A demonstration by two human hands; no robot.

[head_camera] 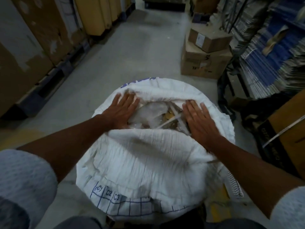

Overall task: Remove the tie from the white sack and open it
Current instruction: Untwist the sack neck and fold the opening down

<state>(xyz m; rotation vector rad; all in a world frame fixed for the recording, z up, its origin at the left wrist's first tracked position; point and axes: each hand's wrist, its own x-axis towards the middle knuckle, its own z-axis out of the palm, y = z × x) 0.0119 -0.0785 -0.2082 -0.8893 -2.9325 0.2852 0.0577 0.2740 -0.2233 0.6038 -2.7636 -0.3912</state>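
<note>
Head view: my left hand (123, 111) and right hand (200, 120) lie flat, fingers spread, holding nothing, on the sack (148, 156) mouth; gap runs between them, both equally near. No tie visible.

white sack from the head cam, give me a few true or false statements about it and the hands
1. The white sack has its mouth open. True.
2. The left hand holds a knife. False: it lies flat, fingers spread, at the left of the opening.
3. The right hand rests at the right of the opening. True.
4. The sack is empty. False: clear plastic and brown scraps show inside.
5. Cardboard boxes stand beyond the sack on the right. True.
</note>
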